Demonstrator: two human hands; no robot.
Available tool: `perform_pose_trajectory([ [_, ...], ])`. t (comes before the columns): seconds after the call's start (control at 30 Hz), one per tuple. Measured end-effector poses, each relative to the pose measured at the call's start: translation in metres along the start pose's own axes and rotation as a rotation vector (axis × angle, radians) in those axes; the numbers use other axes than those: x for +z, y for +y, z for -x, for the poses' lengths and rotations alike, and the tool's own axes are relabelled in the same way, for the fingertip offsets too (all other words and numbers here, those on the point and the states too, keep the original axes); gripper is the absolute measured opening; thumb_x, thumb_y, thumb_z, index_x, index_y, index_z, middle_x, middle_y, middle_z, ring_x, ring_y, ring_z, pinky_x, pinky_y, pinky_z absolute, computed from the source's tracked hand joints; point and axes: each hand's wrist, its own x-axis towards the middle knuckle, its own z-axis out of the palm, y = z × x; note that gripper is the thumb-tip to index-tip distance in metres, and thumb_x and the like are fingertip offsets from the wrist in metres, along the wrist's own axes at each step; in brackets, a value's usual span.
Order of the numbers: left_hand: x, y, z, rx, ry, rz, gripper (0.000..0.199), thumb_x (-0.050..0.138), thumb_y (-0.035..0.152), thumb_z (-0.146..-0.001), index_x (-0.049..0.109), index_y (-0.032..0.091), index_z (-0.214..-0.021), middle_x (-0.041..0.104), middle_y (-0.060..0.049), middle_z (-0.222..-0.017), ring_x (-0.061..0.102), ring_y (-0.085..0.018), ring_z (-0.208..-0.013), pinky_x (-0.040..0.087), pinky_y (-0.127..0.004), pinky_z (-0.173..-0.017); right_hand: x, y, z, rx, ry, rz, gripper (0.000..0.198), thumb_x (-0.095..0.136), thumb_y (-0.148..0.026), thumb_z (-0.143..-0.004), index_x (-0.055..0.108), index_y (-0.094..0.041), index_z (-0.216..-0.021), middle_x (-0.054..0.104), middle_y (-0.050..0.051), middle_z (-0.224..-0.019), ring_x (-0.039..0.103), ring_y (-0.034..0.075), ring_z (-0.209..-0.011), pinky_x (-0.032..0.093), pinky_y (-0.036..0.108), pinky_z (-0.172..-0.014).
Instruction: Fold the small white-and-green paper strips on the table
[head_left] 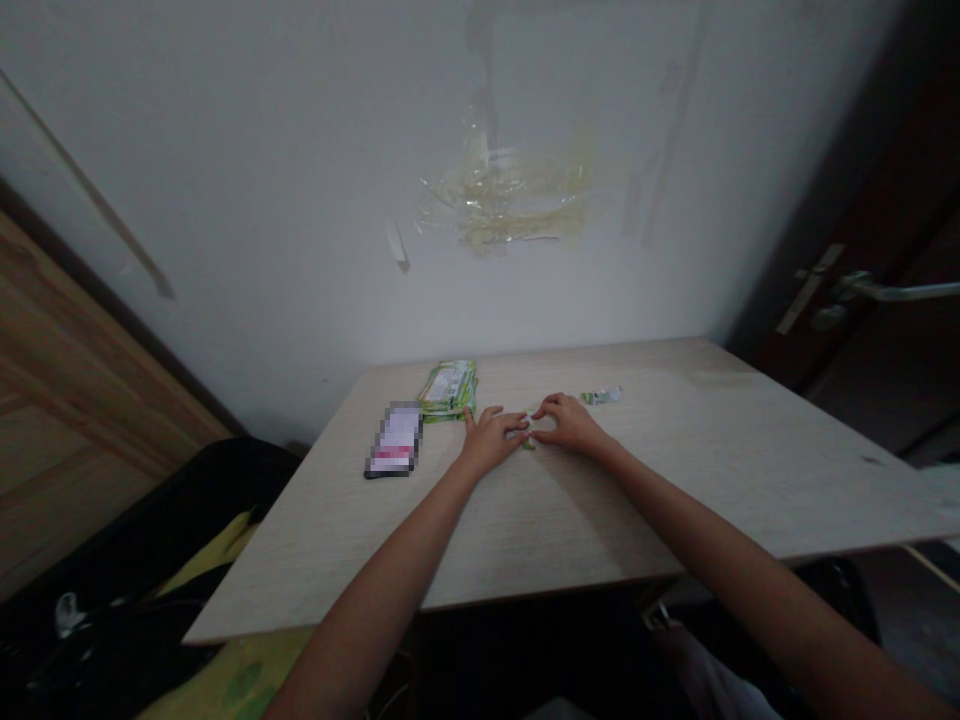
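1 small green piece [529,445] sits to the right of the packet stack [450,386], between the left hand [490,440], fingers loosely spread, and the right hand [576,427], thumb and index finger curved apart; whether either grips it, I cannot tell. Farther right of the stack lies 1 green-and-white strip [601,396].

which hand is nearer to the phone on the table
Left. The left hand is to the right of the phone, apart from it; the right hand is farther right, beyond the left hand.
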Motion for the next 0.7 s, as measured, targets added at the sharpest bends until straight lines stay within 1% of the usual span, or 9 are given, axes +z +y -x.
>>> perform_pose_trajectory([
  [0.17,0.0,0.0,0.0,-0.005,0.005,-0.001,0.031,0.056,0.049,-0.092,0.068,0.041,-0.119,0.063,0.004,-0.136,0.042,-0.029,-0.136,-0.005,-0.07,-0.115,0.0,0.002,0.003,-0.027,-0.026,-0.009,0.042,0.075,-0.047,-0.077,0.071,-0.022,-0.111,0.059,0.012,-0.123,0.055,0.026,-0.115,0.042,0.042,-0.102],
  [0.53,0.002,-0.002,-0.001,-0.012,0.007,-0.002,0.031,0.058,0.049,-0.091,0.068,0.041,-0.119,0.062,0.005,-0.137,0.042,-0.029,-0.137,-0.005,-0.069,-0.116,-0.004,0.0,0.012,-0.071,-0.061,0.002,0.058,0.077,-0.049,-0.073,0.065,-0.02,-0.122,0.054,0.015,-0.134,0.048,0.028,-0.128,0.039,0.043,-0.108],
  [0.7,-0.002,0.001,0.001,-0.011,-0.006,-0.008,0.031,0.055,0.049,-0.092,0.067,0.042,-0.12,0.062,0.005,-0.137,0.042,-0.028,-0.137,-0.003,-0.069,-0.115,-0.002,0.002,0.014,-0.049,-0.07,-0.014,0.062,0.077,-0.053,-0.073,0.064,-0.022,-0.126,0.051,0.016,-0.138,0.046,0.03,-0.13,0.037,0.046,-0.109],
])
